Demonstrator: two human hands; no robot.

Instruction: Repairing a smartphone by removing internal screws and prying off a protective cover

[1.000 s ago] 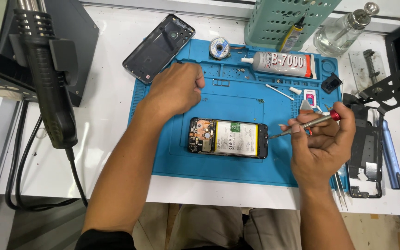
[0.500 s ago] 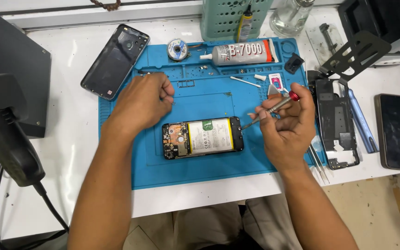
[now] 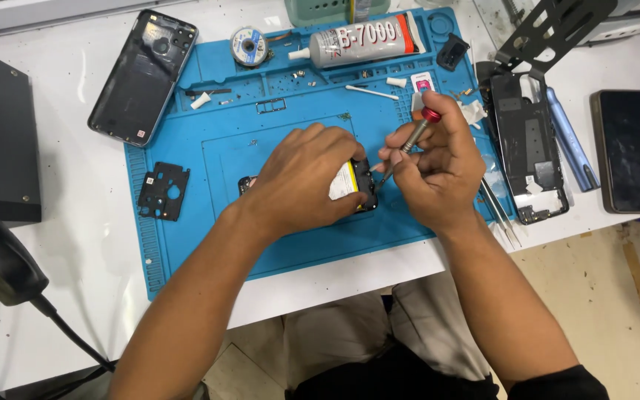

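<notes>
1. The right hand (image 3: 438,174) has its fingers (image 3: 409,159) clamped together around a slim screwdriver (image 3: 412,139) with a red cap, the shaft tilted down and to the left so its tip meets the right end of the opened phone (image 3: 357,185).
2. The left hand (image 3: 301,181) lies palm-down over that phone, fingers curled onto its top and pressing it; whether they pinch its edge cannot be told, since the hand hides most of the body.
3. Only the phone's right end shows between the two hands: a strip of white-and-yellow battery and a dark frame edge. It lies near the middle of the blue work mat (image 3: 187,244).
4. On the mat's left part sits a small black cover plate (image 3: 163,191); along its upper trays are a solder-wick spool (image 3: 250,46) and a grey glue tube (image 3: 361,38).
5. Tweezers (image 3: 501,218) lie at the mat's right edge, just beside the right wrist.
6. The mat rests on a white desk (image 3: 68,244). A dark phone back cover (image 3: 142,78) lies upper left, a stripped phone frame (image 3: 531,155) and a dark phone (image 3: 629,150) to the right, well apart from the hands.
</notes>
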